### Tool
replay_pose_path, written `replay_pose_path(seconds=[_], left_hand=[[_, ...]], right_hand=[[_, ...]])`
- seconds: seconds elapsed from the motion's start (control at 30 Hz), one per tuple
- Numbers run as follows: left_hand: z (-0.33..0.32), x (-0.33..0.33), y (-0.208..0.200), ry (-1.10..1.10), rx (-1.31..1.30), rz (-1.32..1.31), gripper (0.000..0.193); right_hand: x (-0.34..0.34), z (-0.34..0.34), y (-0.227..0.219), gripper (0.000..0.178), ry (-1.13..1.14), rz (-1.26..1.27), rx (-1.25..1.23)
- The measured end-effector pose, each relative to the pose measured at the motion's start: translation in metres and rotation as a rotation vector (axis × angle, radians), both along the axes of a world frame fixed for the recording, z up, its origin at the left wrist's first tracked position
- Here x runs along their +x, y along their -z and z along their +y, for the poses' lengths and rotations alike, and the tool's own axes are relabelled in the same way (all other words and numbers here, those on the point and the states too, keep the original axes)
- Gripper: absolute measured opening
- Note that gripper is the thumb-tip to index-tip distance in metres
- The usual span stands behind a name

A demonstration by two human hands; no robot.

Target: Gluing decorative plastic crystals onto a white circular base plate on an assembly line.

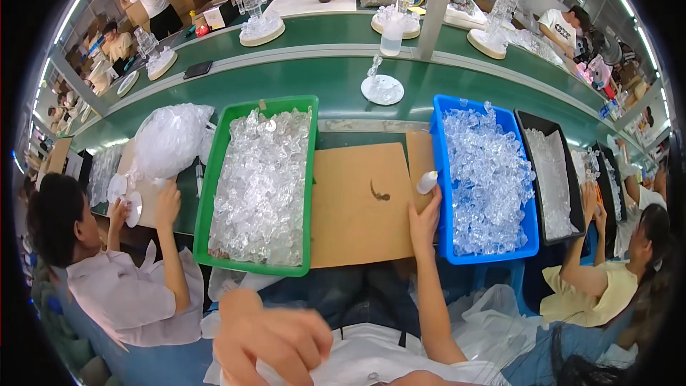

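Observation:
My right hand (425,223) is closed round a small white squeeze bottle (426,182) with a pale yellowish tip, at the right edge of a brown cardboard sheet (354,207). Close to the camera at the bottom, my left hand (275,343) is smeared by motion. Its fingers bend downward, and whether anything is in them does not show. Left of the cardboard stands a green bin (313,171) heaped with clear plastic or glass pieces (261,186). A blue bin (525,239) of similar clear pieces (486,179) sits just right of my right hand.
Beyond the cardboard, a white round dish (382,90) carries clear pieces. A black bin (525,125) adjoins the blue one. Co-workers sit close on the left (128,271) and right (600,271). A full plastic bag (175,139) lies left of the green bin. A bottle (391,36) stands farther back.

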State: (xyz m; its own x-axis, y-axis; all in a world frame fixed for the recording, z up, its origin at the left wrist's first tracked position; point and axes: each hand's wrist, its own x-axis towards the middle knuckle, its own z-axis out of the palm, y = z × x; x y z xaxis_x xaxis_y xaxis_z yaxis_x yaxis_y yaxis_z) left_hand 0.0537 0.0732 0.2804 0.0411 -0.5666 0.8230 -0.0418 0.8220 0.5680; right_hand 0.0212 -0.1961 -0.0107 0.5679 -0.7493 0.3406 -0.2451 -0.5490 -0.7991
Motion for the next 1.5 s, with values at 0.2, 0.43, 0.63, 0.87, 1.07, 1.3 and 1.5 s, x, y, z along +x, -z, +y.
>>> replay_pose_path(seconds=[0.2,0.43,0.63,0.87,1.07,1.3,1.5], left_hand=[[0.064,-0.036,0.078,-0.62,-0.645,-0.345,0.008],[0.112,-0.031,0.128,-1.067,-0.041,0.596,0.017],[0.078,-0.013,0.221,-2.582,0.532,0.325,0.032],[0.135,-0.033,0.341,-1.542,0.481,1.294,0.052],[0.109,-0.027,0.338,-1.117,0.385,1.345,0.054],[0.102,-0.026,0.33,-1.303,0.223,1.372,0.044],[0.122,-0.01,0.335,-1.323,0.425,1.305,0.03]], right_hand=[[-0.046,0.035,-0.032,0.069,-0.081,0.026,0.006],[-0.084,0.07,-0.134,0.042,-0.884,0.555,-0.329],[-0.051,0.174,-0.283,0.019,-1.103,0.374,-1.229],[-0.048,0.258,-0.234,0.017,-0.765,-0.058,-1.157],[-0.026,0.264,-0.238,0.022,-0.969,-0.061,-1.292],[0.063,0.277,-0.105,0.018,-1.141,0.296,-0.679],[0.061,0.274,-0.093,0.02,-1.259,0.061,-0.863]])
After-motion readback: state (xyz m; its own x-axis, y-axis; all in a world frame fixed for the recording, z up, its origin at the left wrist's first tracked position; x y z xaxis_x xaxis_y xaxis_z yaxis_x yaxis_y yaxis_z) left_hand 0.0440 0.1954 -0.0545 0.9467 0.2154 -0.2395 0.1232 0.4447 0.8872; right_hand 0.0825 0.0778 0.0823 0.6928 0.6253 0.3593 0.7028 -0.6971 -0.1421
